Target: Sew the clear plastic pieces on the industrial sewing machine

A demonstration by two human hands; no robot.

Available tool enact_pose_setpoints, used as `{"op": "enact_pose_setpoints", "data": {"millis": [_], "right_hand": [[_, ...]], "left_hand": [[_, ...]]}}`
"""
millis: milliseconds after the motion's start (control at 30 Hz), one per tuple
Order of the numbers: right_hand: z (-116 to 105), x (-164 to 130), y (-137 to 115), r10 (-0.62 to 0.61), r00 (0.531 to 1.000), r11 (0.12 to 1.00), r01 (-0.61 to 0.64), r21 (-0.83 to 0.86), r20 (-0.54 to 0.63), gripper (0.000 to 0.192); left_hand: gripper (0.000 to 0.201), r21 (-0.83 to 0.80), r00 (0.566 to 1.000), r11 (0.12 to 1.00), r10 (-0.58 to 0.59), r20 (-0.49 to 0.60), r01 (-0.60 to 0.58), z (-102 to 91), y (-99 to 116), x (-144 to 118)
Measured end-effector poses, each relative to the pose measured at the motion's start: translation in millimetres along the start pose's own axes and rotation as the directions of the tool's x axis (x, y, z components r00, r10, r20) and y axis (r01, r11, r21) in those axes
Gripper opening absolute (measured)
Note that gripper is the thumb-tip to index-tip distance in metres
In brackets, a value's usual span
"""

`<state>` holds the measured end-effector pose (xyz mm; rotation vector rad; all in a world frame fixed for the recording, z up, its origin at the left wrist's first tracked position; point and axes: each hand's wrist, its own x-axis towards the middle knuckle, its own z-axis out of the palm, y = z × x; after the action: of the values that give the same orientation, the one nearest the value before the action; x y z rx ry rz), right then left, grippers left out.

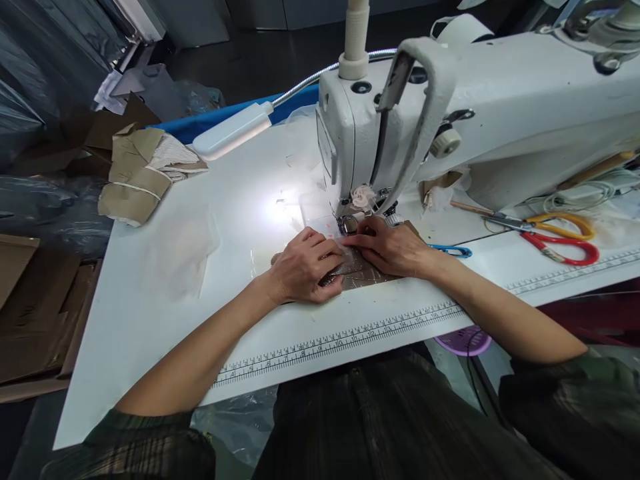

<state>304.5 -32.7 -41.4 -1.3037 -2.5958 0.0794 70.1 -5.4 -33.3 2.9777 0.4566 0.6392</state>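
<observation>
Under the needle area of a white sewing machine (340, 127), both hands are at work on a small piece of sheer fabric (349, 261). My left hand (310, 265) is curled over the fabric's left side, its fingers bent and closed on it. From the right, my right hand (387, 247) pinches the fabric close to the presser foot (349, 225), thumb and index finger together. Beneath the fabric lies a brown flat piece (373, 277). The needle tip itself is hidden. A pale ruffled scrap (362, 196) hangs on the machine head above the right fingers.
A lit lamp (233, 131) hangs over the table's left. Sheer fabric pieces (177, 250) and a tied brown bundle (137, 173) lie at left. Right of my hand are blue thread snips (453, 251) and red-and-yellow-handled scissors (560, 237). A printed ruler (340, 345) follows the front edge.
</observation>
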Motion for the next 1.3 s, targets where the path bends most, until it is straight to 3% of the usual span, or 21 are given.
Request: {"op": "enact_pose_setpoints", "data": {"millis": [167,367,667,900,1200,1300], "right_hand": [[0,3,-4,0.049,0.999,0.999,-0.049,-0.001,0.016,0.035],[-1,-4,-5,-0.021,1.000,0.999,0.021,0.028,-0.007,0.038],[-5,1,-11,0.044,0.996,0.998,-0.041,-0.038,0.074,0.038],[-3,-5,-10,-0.028,0.999,0.999,0.027,0.043,0.015,0.038],[-3,0,-16,0.071,0.995,0.997,-0.071,-0.012,0.071,0.043],[-4,-1,-16,0.085,0.995,0.995,-0.087,0.051,0.048,0.042]], "left_hand": [[0.029,0.059,0.999,0.998,-0.030,0.039,0.028,-0.9,1,0],[0.034,0.095,0.997,0.995,-0.039,0.061,0.033,-0.3,2,0],[0.041,0.114,0.987,0.989,-0.107,0.122,0.094,0.5,3,0],[0.048,0.142,0.981,0.981,-0.148,0.125,0.130,0.5,3,0],[0.047,0.127,0.967,0.975,-0.200,0.155,0.181,-1.8,-4,3],[0.050,0.140,0.964,0.972,-0.212,0.159,0.191,-2.4,-6,4]]}}
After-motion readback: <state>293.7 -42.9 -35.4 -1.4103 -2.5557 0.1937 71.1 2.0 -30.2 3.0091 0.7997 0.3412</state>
